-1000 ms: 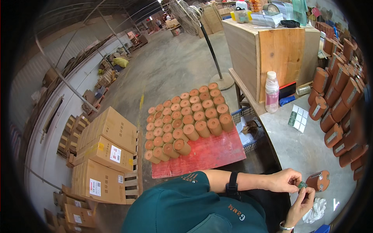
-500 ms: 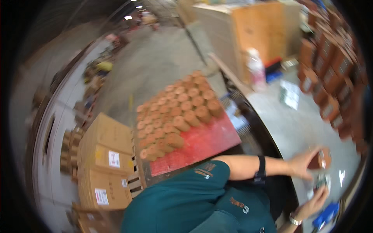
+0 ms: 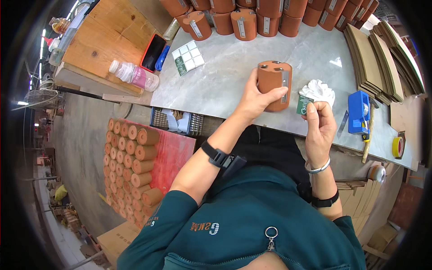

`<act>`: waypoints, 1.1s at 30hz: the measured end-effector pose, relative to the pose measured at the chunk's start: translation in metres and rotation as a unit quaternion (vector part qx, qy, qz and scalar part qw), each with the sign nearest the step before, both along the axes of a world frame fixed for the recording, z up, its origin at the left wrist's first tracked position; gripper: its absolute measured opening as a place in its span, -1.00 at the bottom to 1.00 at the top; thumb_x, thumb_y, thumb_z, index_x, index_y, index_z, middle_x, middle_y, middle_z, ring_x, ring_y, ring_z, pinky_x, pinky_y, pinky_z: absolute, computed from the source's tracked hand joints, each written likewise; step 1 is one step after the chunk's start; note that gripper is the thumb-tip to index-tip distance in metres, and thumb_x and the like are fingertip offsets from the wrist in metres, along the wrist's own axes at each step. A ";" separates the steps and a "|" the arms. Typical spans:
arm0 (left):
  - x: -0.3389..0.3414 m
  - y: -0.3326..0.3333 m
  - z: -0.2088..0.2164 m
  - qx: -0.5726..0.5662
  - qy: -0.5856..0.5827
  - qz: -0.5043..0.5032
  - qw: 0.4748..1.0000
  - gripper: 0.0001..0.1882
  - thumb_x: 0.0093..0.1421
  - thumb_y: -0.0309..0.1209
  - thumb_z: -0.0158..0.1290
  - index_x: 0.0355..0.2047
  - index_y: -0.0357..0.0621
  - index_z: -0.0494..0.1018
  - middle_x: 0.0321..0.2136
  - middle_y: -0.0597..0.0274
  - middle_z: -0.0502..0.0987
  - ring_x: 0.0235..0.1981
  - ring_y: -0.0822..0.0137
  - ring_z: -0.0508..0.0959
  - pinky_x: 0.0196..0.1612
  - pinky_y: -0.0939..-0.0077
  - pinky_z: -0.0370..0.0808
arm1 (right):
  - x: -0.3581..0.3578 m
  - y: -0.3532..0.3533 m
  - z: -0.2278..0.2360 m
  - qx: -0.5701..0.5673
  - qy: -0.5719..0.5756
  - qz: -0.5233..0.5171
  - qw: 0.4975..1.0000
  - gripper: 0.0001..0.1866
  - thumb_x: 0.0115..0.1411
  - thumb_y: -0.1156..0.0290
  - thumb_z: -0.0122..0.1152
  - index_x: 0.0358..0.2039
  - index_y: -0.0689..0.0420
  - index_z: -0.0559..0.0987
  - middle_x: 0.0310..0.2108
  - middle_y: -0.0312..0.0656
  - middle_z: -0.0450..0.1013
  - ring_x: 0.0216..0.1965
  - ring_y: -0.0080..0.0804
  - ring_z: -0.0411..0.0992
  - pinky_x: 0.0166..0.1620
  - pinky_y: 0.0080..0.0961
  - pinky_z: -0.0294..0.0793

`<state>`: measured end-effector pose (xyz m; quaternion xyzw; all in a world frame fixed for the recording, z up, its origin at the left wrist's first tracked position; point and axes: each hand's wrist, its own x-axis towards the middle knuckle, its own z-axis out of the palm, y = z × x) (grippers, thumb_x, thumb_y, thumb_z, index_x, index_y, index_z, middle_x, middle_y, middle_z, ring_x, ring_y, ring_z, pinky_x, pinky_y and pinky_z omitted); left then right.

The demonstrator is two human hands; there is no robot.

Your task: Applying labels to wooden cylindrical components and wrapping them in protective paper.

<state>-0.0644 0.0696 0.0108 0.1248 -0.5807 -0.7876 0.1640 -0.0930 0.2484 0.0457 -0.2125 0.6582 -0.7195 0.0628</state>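
Observation:
My left hand [image 3: 256, 96] grips a brown cylindrical container [image 3: 273, 83] standing on the grey table [image 3: 234, 85], fingers wrapped around its side. My right hand [image 3: 318, 126] pinches a small green square label [image 3: 304, 104] just to the right of the container, close to its side. A crumpled white cloth [image 3: 320, 91] lies behind the label.
A row of brown containers [image 3: 243, 22] lines the far table edge. A sheet of green and white labels [image 3: 186, 56], a pink bottle [image 3: 137, 76], a blue tape dispenser [image 3: 358, 112], stacked cardboard sheets [image 3: 382, 58], a yellow tape roll [image 3: 398, 146]. Brown rolls on a red pallet [image 3: 135, 166] sit at the left.
The view has swung from the floor and pallet onto the table. Both hands have stayed at the brown container, the left hand gripping it and the right holding the label beside it.

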 end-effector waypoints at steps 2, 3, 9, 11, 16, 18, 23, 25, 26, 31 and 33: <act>0.016 0.003 0.004 0.021 0.011 -0.004 1.000 -0.34 0.14 -0.22 0.27 0.16 -0.23 0.27 0.01 0.08 0.47 0.01 0.32 0.52 0.04 0.34 0.51 | 0.000 0.001 -0.002 0.008 0.003 0.004 1.000 -0.83 0.37 0.43 0.12 -0.38 0.19 0.43 -0.46 -0.45 0.29 -0.42 -0.74 0.17 -0.34 -0.74 0.19; 0.024 0.001 0.005 0.117 0.007 -0.069 0.991 -0.37 0.22 -0.16 0.16 0.19 -0.21 0.25 0.04 0.10 0.46 0.05 0.31 0.51 0.10 0.32 0.48 | 0.000 -0.001 -0.002 0.009 0.000 0.005 1.000 -0.83 0.37 0.43 0.12 -0.38 0.19 0.43 -0.46 -0.45 0.29 -0.42 -0.74 0.17 -0.34 -0.74 0.19; 0.044 0.004 0.013 0.269 0.009 -0.116 0.956 -0.38 0.35 0.00 -0.04 0.24 -0.18 0.21 0.09 0.12 0.44 0.12 0.27 0.48 0.17 0.20 0.45 | 0.003 -0.015 0.003 -0.026 0.014 0.029 0.999 -0.82 0.37 0.41 0.12 -0.37 0.20 0.43 -0.45 -0.44 0.30 -0.41 -0.74 0.17 -0.33 -0.74 0.20; 0.046 0.005 0.013 0.242 0.013 -0.095 0.965 -0.35 0.33 0.01 0.00 0.24 -0.17 0.21 0.10 0.12 0.43 0.12 0.26 0.48 0.17 0.19 0.45 | 0.003 -0.016 0.003 -0.026 0.012 0.033 0.999 -0.83 0.36 0.42 0.12 -0.37 0.21 0.44 -0.44 -0.44 0.30 -0.40 -0.73 0.19 -0.30 -0.74 0.23; 0.047 0.005 0.014 0.236 0.008 -0.089 0.968 -0.32 0.29 0.00 0.08 0.22 -0.21 0.22 0.02 0.14 0.46 0.04 0.32 0.51 0.10 0.30 0.51 | 0.005 -0.022 -0.001 -0.031 0.016 0.028 0.999 -0.84 0.35 0.46 0.14 -0.38 0.23 0.45 -0.39 -0.41 0.31 -0.40 -0.72 0.20 -0.30 -0.74 0.24; 0.048 0.004 0.013 0.230 0.009 -0.096 0.968 -0.33 0.29 -0.02 0.09 0.22 -0.20 0.22 0.02 0.14 0.45 0.04 0.31 0.51 0.09 0.30 0.51 | 0.005 -0.025 -0.003 -0.039 0.018 0.026 0.999 -0.84 0.34 0.48 0.15 -0.39 0.24 0.46 -0.38 -0.39 0.31 -0.40 -0.72 0.21 -0.30 -0.73 0.24; 0.047 0.006 0.011 0.262 0.015 -0.101 0.960 -0.38 0.31 -0.06 0.05 0.21 -0.21 0.22 0.03 0.13 0.45 0.03 0.32 0.52 0.08 0.29 0.52 | 0.005 -0.029 -0.005 0.001 0.054 0.013 0.998 -0.83 0.30 0.49 0.19 -0.43 0.27 0.48 -0.36 -0.32 0.33 -0.39 -0.68 0.24 -0.32 -0.69 0.29; 0.045 0.008 0.009 0.263 0.017 -0.099 0.960 -0.38 0.32 -0.06 0.03 0.21 -0.21 0.22 0.03 0.13 0.45 0.04 0.32 0.51 0.08 0.29 0.52 | 0.005 -0.031 -0.009 -0.004 0.058 0.008 0.998 -0.83 0.29 0.49 0.20 -0.43 0.27 0.49 -0.36 -0.32 0.33 -0.39 -0.67 0.25 -0.32 -0.69 0.30; 0.044 0.008 0.008 0.263 0.018 -0.096 0.960 -0.39 0.33 -0.05 0.01 0.21 -0.21 0.22 0.04 0.14 0.45 0.04 0.32 0.51 0.08 0.29 0.52 | 0.005 -0.032 -0.010 -0.010 0.061 0.004 0.998 -0.83 0.28 0.49 0.21 -0.43 0.27 0.49 -0.36 -0.31 0.34 -0.39 -0.66 0.25 -0.31 -0.69 0.30; 0.044 0.009 0.009 0.256 0.018 -0.103 0.961 -0.40 0.34 -0.04 -0.01 0.21 -0.20 0.22 0.05 0.15 0.43 0.06 0.33 0.49 0.09 0.28 0.51 | 0.006 -0.035 -0.008 0.009 0.070 0.001 0.998 -0.84 0.27 0.49 0.22 -0.43 0.27 0.50 -0.35 -0.30 0.34 -0.39 -0.65 0.25 -0.32 -0.68 0.30; 0.043 0.009 0.008 0.253 0.016 -0.101 0.962 -0.40 0.34 -0.04 -0.01 0.21 -0.19 0.22 0.05 0.15 0.43 0.07 0.33 0.48 0.09 0.29 0.51 | 0.006 -0.036 -0.008 0.010 0.064 0.001 0.998 -0.84 0.27 0.49 0.22 -0.44 0.27 0.50 -0.35 -0.30 0.34 -0.40 -0.65 0.25 -0.32 -0.68 0.30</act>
